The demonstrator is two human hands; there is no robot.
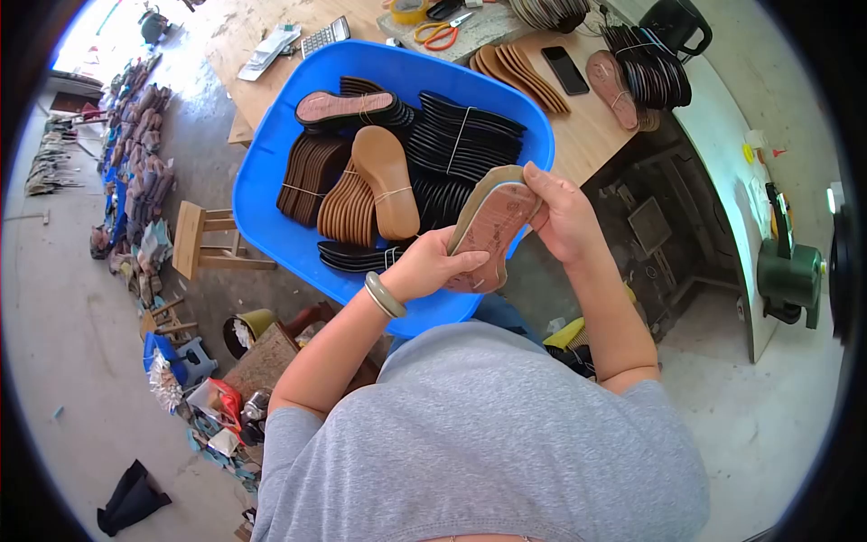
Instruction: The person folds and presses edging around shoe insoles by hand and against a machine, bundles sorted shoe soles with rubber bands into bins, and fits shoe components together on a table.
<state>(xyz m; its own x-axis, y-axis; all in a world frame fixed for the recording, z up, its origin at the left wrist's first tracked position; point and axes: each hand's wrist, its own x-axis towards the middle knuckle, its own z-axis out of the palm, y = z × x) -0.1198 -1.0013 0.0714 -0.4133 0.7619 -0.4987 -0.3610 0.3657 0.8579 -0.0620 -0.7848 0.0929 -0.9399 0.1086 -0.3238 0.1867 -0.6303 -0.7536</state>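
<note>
Between my two hands is a shoe insole (492, 233) with a pinkish printed face and a tan edge, perhaps more than one layer thick. My left hand (432, 267) grips its lower left side, thumb on the printed face. At its upper right end, my right hand (562, 210) pinches the edge. Beneath and beyond them stands a blue tub (257, 185). It holds tied bundles of black insoles (465, 135), dark brown insoles (310, 172) and tan insoles (348, 208). A single tan sole face (384, 172) lies uppermost, and a pink-faced bundle (346, 106) sits at the back.
On the wooden table (596, 140) lie a phone (564, 70), loose tan insoles (519, 77), orange-handled scissors (440, 34) and a calculator (325, 36). A black bundle (646, 68) is at the right, near a green machine motor (787, 275). A wooden stool (190, 239) stands left of the tub.
</note>
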